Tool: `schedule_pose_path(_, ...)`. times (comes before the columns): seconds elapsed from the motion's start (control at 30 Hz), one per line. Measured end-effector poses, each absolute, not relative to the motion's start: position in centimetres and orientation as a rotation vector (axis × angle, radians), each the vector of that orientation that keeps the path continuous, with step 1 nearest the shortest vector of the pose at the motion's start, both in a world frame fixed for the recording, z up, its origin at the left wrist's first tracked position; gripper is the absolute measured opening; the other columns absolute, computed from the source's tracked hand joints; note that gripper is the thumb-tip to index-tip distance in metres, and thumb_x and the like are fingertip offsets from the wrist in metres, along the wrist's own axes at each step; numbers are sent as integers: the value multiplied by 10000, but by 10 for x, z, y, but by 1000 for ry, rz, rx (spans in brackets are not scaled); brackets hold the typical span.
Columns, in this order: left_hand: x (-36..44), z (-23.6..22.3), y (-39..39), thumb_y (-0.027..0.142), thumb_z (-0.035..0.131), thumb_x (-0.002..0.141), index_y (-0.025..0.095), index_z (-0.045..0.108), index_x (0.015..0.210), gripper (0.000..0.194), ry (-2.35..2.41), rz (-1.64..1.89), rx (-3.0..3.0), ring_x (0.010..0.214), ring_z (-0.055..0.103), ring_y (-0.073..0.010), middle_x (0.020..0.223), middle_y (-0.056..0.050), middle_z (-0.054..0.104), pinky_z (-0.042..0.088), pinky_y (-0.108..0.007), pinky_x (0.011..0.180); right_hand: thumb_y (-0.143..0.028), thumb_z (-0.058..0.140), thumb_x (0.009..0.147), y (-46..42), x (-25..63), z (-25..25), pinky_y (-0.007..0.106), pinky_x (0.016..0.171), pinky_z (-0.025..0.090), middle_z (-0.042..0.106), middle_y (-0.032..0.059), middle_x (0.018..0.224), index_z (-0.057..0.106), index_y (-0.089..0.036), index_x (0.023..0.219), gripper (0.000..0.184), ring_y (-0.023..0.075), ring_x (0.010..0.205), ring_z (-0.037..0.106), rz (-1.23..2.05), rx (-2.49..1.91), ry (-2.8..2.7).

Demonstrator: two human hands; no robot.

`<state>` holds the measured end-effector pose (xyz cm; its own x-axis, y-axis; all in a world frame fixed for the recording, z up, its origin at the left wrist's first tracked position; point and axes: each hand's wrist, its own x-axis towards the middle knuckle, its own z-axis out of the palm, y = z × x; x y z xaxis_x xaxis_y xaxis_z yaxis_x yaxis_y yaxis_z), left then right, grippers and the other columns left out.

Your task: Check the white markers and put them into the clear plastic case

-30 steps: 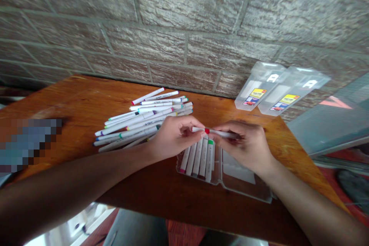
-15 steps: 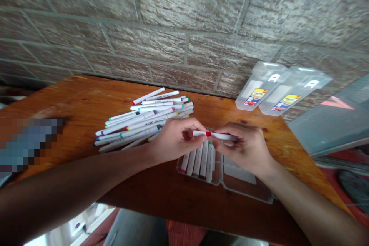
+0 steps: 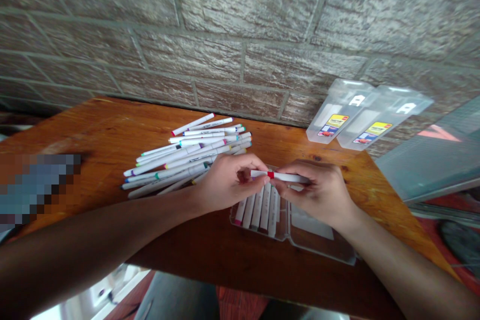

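Note:
A white marker [image 3: 288,177] with a red band lies level between my two hands. My left hand [image 3: 230,177] pinches its left end, between thumb and forefinger. On the other side, my right hand [image 3: 318,185] is closed round the right part of the barrel, next to the red band. Below them, a clear plastic case [image 3: 288,236] lies open on the table. Several white markers [image 3: 256,212] rest side by side in its left half; their upper ends are partly hidden by my hands. Left of the case spreads a loose pile of white markers [image 3: 195,152] with coloured ends.
Two clear plastic cases [image 3: 326,115] with yellow labels stand upright at the back right, near the brick wall [image 3: 225,55]. The wooden table [image 3: 93,135] carries a pixelated object [image 3: 33,190] at its left edge. A glass panel [image 3: 435,145] is at the right.

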<state>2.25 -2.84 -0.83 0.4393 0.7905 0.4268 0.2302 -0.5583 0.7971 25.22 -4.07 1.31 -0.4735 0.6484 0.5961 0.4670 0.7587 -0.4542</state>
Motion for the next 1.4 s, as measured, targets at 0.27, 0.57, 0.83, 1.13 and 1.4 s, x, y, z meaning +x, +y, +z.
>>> schedule_pose_path(0.27, 22, -7, -29, 279, 703, 927, 155, 755, 924, 133, 879, 1070, 2044, 541, 555, -83, 711, -7, 711, 381, -190, 490, -236, 761, 927, -42, 251, 16, 251, 522, 463, 753, 12, 713, 748, -212, 859, 72, 129, 541, 635, 294, -845, -2167)
schedule_pose_path(0.57, 22, -10, -27, 270, 704, 939, 156, 773, 966, 136, 858, 1075, 2053, 554, 571, -81, 738, -12, 732, 388, -189, 503, -234, 754, 938, -42, 252, 16, 250, 540, 474, 760, 17, 724, 753, -203, 868, 77, 134, 563, 661, 318, -856, -2174)
schedule_pose_path(0.83, 22, -8, -27, 310, 708, 944, 165, 776, 970, 163, 888, 1077, 2034, 577, 580, -100, 750, -20, 733, 410, -204, 524, -257, 733, 958, -42, 253, 16, 254, 528, 479, 773, 28, 746, 760, -204, 885, 94, 144, 572, 670, 337, -887, -2167)
schedule_pose_path(1.13, 21, -7, -26, 333, 688, 970, 170, 776, 1005, 188, 875, 1058, 2012, 629, 593, -116, 830, -36, 750, 423, -222, 552, -243, 755, 955, -41, 254, 13, 249, 555, 509, 795, 29, 804, 771, -203, 949, 44, 145, 608, 699, 367, -898, -2143)
schedule_pose_path(1.4, 21, -11, -25, 384, 662, 1006, 163, 721, 1065, 237, 814, 1058, 1826, 608, 604, -115, 768, -9, 670, 463, -217, 546, -233, 747, 963, -42, 254, 11, 233, 567, 527, 814, 25, 842, 796, -206, 993, 64, 147, 647, 723, 483, -952, -2077)
